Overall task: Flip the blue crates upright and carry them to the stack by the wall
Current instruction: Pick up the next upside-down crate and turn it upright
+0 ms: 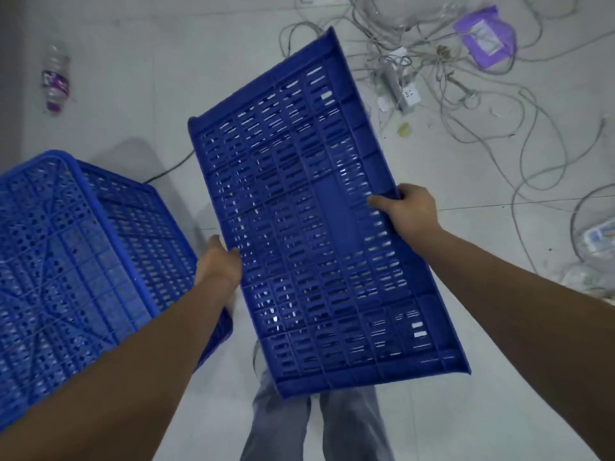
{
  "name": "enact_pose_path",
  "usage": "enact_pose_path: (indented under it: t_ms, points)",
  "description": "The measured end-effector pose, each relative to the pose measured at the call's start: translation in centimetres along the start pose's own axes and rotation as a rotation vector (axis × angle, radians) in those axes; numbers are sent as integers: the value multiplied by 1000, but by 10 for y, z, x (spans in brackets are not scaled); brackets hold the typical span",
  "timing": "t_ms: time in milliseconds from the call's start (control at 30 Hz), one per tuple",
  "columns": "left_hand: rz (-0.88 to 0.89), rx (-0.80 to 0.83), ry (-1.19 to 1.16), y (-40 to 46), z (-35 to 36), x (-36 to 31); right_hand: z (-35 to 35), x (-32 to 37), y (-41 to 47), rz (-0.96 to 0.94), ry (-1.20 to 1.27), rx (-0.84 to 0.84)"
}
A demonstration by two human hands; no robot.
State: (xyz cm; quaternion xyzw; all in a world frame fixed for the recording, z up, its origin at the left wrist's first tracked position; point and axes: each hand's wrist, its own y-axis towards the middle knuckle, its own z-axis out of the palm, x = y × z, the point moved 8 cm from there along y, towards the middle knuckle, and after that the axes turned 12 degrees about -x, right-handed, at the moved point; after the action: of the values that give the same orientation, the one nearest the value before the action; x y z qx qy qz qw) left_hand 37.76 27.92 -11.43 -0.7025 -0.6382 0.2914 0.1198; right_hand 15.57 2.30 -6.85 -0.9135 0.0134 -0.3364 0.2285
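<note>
Your left hand [219,261] and right hand [407,207] each grip an opposite long edge of the blue crate [316,221], held tilted above the floor [133,94]. Second crate [76,247] sits upside-down at left.

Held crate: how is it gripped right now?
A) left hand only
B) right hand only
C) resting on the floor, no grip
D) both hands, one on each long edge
D: the left hand clasps the left long edge of the held crate and the right hand the right one, with the crate tilted in the air above the person's legs.
</note>
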Motion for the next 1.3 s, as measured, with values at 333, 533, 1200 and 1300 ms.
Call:
enact_pose_path:
  t_ms: [333,533,1200,1300]
  points:
    - [141,194,-413,-47,23,-106,39,26,-35,-187,-364,99]
    - [-49,356,-475,-50,69,-100,94,-6,-64,-222,-468,191]
    - [-476,154,-430,23,123,85,268,-100,-149,-613,-932,646]
    - [-509,170,-497,19,123,93,271,-99,-150,-639,-932,659]
